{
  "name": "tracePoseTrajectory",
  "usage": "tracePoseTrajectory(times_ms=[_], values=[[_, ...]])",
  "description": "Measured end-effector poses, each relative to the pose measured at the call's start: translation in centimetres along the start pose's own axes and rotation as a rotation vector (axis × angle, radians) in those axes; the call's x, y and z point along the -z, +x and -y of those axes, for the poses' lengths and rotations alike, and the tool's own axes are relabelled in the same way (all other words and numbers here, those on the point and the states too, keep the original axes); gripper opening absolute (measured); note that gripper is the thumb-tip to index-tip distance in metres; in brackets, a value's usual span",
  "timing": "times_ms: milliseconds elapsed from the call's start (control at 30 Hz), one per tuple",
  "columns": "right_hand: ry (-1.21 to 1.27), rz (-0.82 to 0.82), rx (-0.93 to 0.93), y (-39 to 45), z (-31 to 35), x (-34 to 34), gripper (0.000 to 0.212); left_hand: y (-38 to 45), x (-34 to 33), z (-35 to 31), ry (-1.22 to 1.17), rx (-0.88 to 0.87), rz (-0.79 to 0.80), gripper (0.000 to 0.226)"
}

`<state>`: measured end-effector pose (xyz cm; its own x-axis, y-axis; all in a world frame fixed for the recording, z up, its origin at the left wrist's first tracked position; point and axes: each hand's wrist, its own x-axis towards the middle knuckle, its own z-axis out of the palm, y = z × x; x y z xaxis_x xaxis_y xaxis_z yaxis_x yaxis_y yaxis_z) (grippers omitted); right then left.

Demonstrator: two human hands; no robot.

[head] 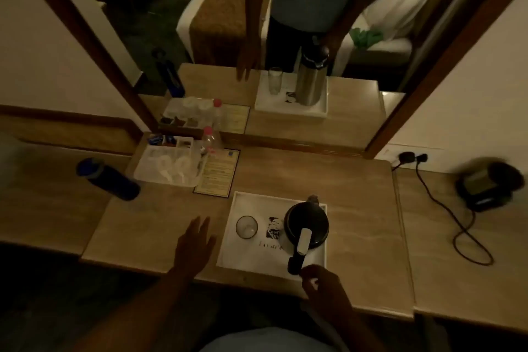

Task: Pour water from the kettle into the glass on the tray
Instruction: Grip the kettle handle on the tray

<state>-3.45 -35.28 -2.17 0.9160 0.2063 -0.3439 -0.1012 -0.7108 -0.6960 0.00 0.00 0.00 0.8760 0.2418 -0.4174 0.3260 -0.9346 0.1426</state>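
A white tray sits near the desk's front edge. On its left part stands a clear glass, upright and seemingly empty. To the right of the glass stands a steel kettle with a black lid, its black handle pointing toward me. My right hand is just below the handle's end with fingers loosely curled, and holds nothing. My left hand hovers flat over the desk left of the tray, fingers spread.
A dark blue bottle stands at the left. A tray of wrapped cups and sachets, a pink-capped bottle and a framed card lie behind. The kettle base and its cord sit at the right. A mirror backs the desk.
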Motion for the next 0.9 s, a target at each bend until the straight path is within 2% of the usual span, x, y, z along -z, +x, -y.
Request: tracePoseTrajectory(times_ms=[67,133,200,300,367,467,567,700,900], values=[[0.169,-0.149,-0.078,0.3,1.0,-0.1,0.032,0.8,0.5,0.8,0.002,-0.02,0.02,0.06],[0.286,-0.234,-0.139,0.7,2.7,-0.1,0.033,1.6,0.9,1.4,0.013,-0.048,0.036,0.059],[0.436,-0.276,-0.182,1.1,3.7,-0.4,0.033,2.4,0.9,1.7,0.054,-0.077,0.067,0.06],[0.627,-0.281,-0.192,1.3,5.2,-1.1,0.053,4.0,1.2,2.5,0.088,-0.115,0.12,0.066],[0.729,-0.261,-0.202,1.7,5.6,-1.8,0.049,4.7,1.4,2.8,0.088,-0.125,0.156,0.07],[0.941,-0.266,-0.259,2.8,6.2,-2.5,0.031,5.6,1.0,3.0,0.053,-0.142,0.233,0.075],[1.009,-0.318,-0.238,3.2,7.0,-3.3,0.034,6.0,0.3,3.3,-0.003,-0.147,0.308,0.079],[0.976,-0.32,-0.265,2.8,6.7,-4.5,0.072,6.2,-0.9,3.5,-0.054,-0.138,0.35,0.084],[1.038,-0.336,-0.29,3.8,6.9,-4.7,0.065,6.3,-1.6,3.7,-0.034,-0.14,0.317,0.087]])
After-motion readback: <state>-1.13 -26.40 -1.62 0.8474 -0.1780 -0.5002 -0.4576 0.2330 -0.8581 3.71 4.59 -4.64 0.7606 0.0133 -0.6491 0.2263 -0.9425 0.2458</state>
